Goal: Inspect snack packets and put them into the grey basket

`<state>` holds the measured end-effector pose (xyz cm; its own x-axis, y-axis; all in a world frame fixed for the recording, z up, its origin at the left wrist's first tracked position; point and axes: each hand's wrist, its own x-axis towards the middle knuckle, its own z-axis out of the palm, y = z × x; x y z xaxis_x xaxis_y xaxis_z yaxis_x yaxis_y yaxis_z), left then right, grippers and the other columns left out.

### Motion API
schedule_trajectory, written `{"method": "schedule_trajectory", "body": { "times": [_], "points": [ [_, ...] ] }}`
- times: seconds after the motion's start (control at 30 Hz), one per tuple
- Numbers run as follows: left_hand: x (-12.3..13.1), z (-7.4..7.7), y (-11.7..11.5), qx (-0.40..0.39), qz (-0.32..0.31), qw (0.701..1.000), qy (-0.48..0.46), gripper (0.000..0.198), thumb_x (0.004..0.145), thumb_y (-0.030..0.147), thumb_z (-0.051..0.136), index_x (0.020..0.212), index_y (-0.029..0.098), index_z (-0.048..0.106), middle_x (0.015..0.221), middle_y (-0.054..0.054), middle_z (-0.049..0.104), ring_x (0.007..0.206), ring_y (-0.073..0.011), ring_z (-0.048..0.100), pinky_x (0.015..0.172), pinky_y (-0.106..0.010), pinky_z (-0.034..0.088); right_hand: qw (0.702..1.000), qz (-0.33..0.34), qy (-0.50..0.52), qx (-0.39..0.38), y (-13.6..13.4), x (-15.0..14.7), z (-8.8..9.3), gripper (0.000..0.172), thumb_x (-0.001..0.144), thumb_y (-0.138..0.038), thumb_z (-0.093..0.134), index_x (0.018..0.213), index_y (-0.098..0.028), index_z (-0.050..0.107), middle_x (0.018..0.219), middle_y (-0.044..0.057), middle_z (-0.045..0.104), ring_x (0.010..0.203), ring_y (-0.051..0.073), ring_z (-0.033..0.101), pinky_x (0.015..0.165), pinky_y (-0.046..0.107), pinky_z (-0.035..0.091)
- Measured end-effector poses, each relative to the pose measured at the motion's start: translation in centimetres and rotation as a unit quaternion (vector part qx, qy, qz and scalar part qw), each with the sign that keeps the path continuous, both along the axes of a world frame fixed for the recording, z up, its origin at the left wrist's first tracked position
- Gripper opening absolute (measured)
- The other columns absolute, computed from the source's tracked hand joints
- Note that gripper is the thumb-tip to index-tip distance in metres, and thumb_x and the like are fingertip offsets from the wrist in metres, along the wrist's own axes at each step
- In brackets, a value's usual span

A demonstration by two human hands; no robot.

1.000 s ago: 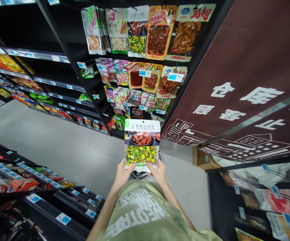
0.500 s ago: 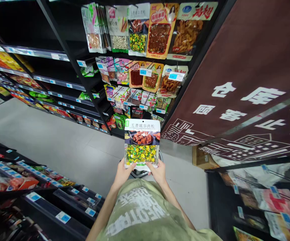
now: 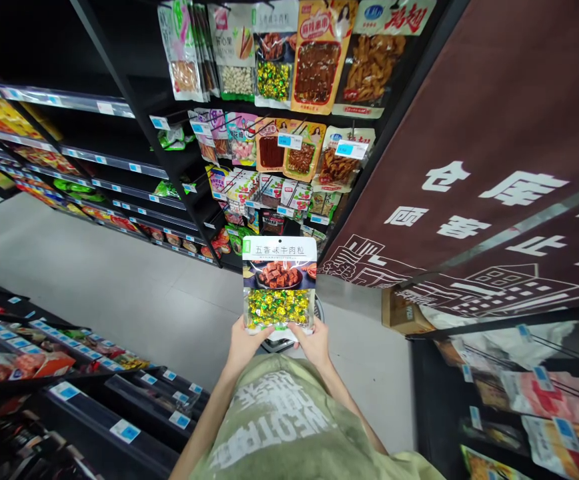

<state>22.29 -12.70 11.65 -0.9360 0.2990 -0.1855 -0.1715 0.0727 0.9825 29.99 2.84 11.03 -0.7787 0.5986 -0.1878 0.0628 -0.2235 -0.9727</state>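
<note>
A bag of beef cubes (image 3: 279, 283) stands upright in front of my body, its printed face turned toward me. Through its clear window show many small pieces in gold and green wrappers. My left hand (image 3: 246, 343) grips the lower left corner, thumb across the front. At the lower right corner my right hand (image 3: 312, 341) holds it the same way. Both hands' other fingers are mostly hidden behind the bag. Beyond it, a matching bag (image 3: 273, 70) hangs in the top row of the rack, beside a pistachio bag (image 3: 236, 57).
Hanging snack bags (image 3: 319, 60) fill the rack ahead. Long black shelves (image 3: 69, 100) run off to the left. A brown printed curtain (image 3: 459, 120) covers the right, with a cardboard box (image 3: 404, 313) at its foot. Low shelves (image 3: 94, 407) with price tags stand at lower left.
The bag has shifted slightly left and looks a little larger, both hands keeping their hold. The view has moved slightly, so the racks sit a bit higher and farther left.
</note>
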Motion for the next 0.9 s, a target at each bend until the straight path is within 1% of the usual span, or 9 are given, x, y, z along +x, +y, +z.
{"method": "schedule_trajectory", "body": {
  "times": [0.17, 0.43, 0.63, 0.9],
  "points": [
    [0.27, 0.24, 0.06, 0.007, 0.012, 1.0, -0.009, 0.041, 0.059, 0.031, 0.086, 0.091, 0.012, 0.068, 0.087, -0.008, 0.076, 0.074, -0.0199, 0.069, 0.068, -0.028, 0.055, 1.0, -0.003, 0.002, -0.007, -0.07, -0.06, -0.08, 0.041, 0.059, -0.046, 0.085, 0.074, -0.014, 0.064, 0.059, 0.0, 0.065, 0.035, 0.01, 0.05, 0.03, 0.021, 0.045],
    [0.43, -0.43, 0.03, 0.021, 0.027, 0.999, -0.015, 0.042, 0.061, 0.032, 0.085, 0.093, 0.012, 0.068, 0.09, -0.01, 0.076, 0.077, -0.0206, 0.07, 0.07, -0.028, 0.055, 1.0, 0.0, 0.003, -0.003, -0.24, -0.06, -0.57, 0.039, 0.061, -0.045, 0.084, 0.074, -0.014, 0.063, 0.059, 0.0, 0.065, 0.034, 0.009, 0.05, 0.029, 0.02, 0.044],
    [0.53, -0.31, 0.02, 0.021, 0.033, 0.999, -0.027, 0.042, 0.062, 0.031, 0.085, 0.095, 0.012, 0.067, 0.09, -0.01, 0.076, 0.077, -0.0201, 0.07, 0.071, -0.028, 0.055, 1.0, 0.001, -0.009, -0.003, -0.21, -0.08, -0.55, 0.04, 0.06, -0.046, 0.084, 0.075, -0.014, 0.064, 0.06, 0.001, 0.066, 0.035, 0.01, 0.051, 0.03, 0.021, 0.046],
    [0.38, -0.14, 0.08, 0.02, 0.03, 0.999, -0.012, 0.037, 0.063, 0.031, 0.084, 0.091, 0.012, 0.068, 0.087, -0.008, 0.077, 0.074, -0.0183, 0.069, 0.069, -0.026, 0.054, 1.0, 0.006, -0.009, 0.002, -0.18, -0.14, -0.49, 0.039, 0.062, -0.045, 0.083, 0.075, -0.014, 0.064, 0.059, 0.001, 0.066, 0.034, 0.01, 0.051, 0.03, 0.022, 0.045]
  ]
}}
